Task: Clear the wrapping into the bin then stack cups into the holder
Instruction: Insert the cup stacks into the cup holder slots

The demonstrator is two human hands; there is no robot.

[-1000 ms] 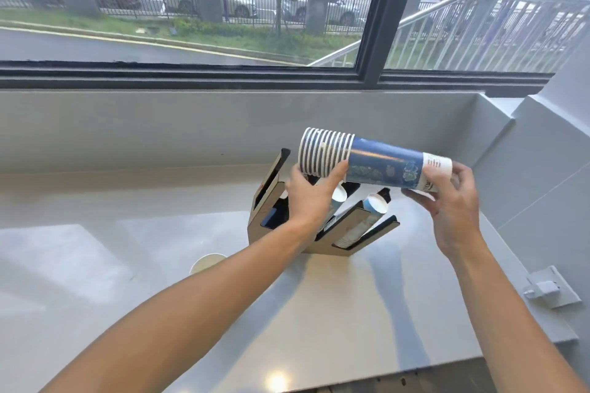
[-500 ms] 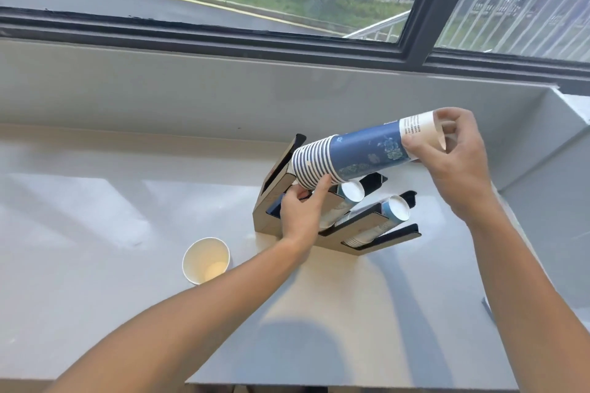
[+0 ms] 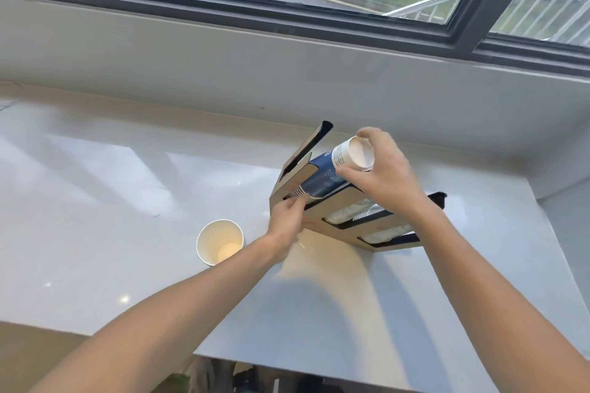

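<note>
A stack of blue and white paper cups (image 3: pixel 322 180) lies slanted in the leftmost slot of the cardboard cup holder (image 3: pixel 343 207) on the white counter. My right hand (image 3: pixel 383 174) grips the stack's upper end, where the white cup base faces me. At the lower rim end my left hand (image 3: pixel 287 220) touches the stack and the holder's front edge. Two other slots to the right hold more cups (image 3: pixel 348 215). A single paper cup (image 3: pixel 219 242) stands upright and apart on the counter, left of the holder.
The white counter (image 3: pixel 111 201) runs under a window sill (image 3: pixel 287 73), with a wall step at the right (image 3: pixel 562 188). Its front edge (image 3: pixel 287 364) is close to me, with floor clutter below.
The cup stack has swung from level above the holder down into the leftmost slot, rims first. My left hand followed to the slot's lower end. My view tilted downward.
</note>
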